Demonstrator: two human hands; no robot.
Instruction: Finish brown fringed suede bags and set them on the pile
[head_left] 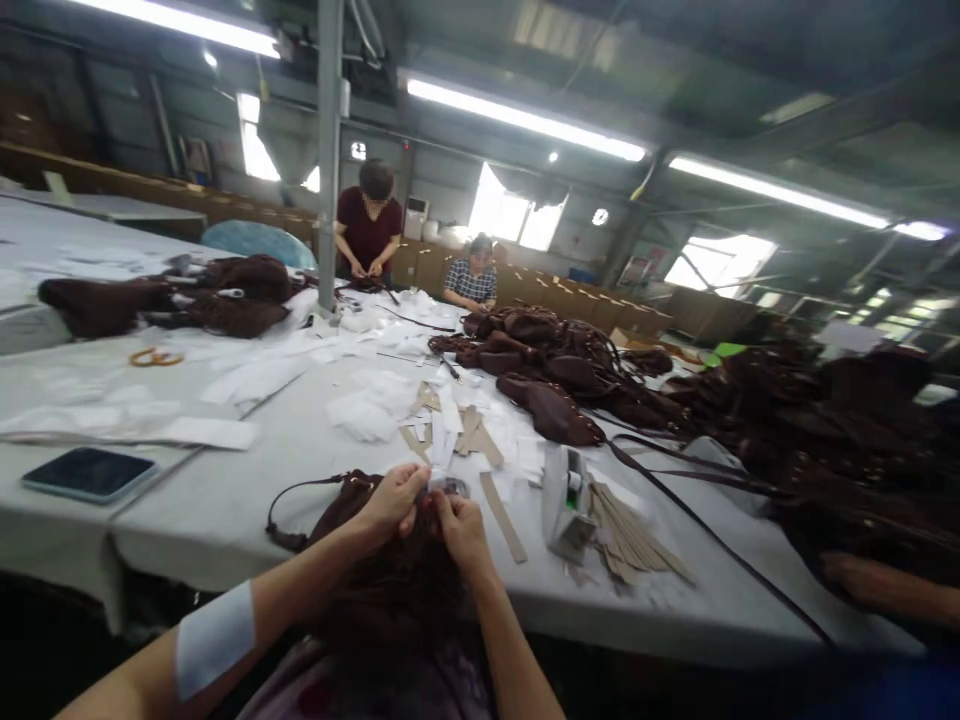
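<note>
A dark brown bag (341, 510) lies at the near edge of the table and hangs down toward my lap, its thin strap (276, 525) looping out to the left. Both hands are closed in a pinch at the bag's upper part, close together. My left hand (397, 498) grips from the left, and my right hand (461, 528) from the right. Just beyond the fingertips is a small clear, shiny piece (454, 487), perhaps plastic film. The exact detail between my fingers is too small to make out. Right of my right hand lies a tan paper strip (502, 515).
A grey-white dispenser-like box (566, 505) stands beside fanned tan strips (637, 540). Brown bags (555, 370) are heaped beyond, more at right and left. A phone (90, 473) lies at left. Two people work across the table; another person's hand (862, 578) is at right.
</note>
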